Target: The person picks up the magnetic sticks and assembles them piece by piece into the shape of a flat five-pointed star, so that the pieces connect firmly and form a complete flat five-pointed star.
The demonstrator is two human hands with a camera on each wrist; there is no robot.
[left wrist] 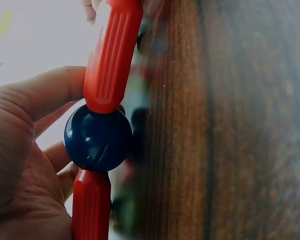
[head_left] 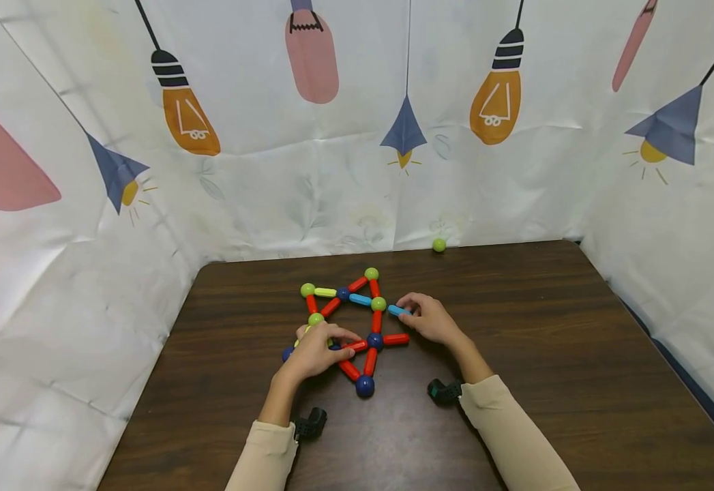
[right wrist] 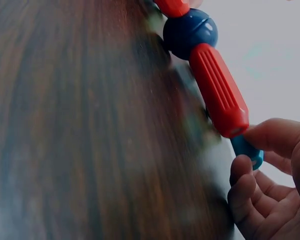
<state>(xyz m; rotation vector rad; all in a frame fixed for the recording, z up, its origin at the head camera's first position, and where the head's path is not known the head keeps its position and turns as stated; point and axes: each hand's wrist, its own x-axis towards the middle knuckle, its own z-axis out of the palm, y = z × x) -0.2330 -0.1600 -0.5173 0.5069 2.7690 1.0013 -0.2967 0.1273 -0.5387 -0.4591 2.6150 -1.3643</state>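
Observation:
A flat frame of magnetic rods and balls lies mid-table, with red, yellow and blue rods joined at green and dark blue balls. My left hand [head_left: 318, 349] reaches over its near left part and pinches a red rod [head_left: 357, 346] beside the dark blue ball [head_left: 375, 341]. In the left wrist view, a finger lies along a red rod [left wrist: 112, 60] just above a blue ball [left wrist: 98, 138]. My right hand [head_left: 433, 319] grips a light blue rod [head_left: 399, 310] between thumb and fingers, its tip close to a green ball [head_left: 378, 304]. A red rod [head_left: 396, 339] sticks out rightward from the frame.
A loose green ball [head_left: 439, 245] sits at the back edge of the brown wooden table [head_left: 516, 293]. Behind and beside the table hangs a white cloth [head_left: 344, 184] printed with lamps. Another dark blue ball [head_left: 365, 387] forms the frame's nearest corner.

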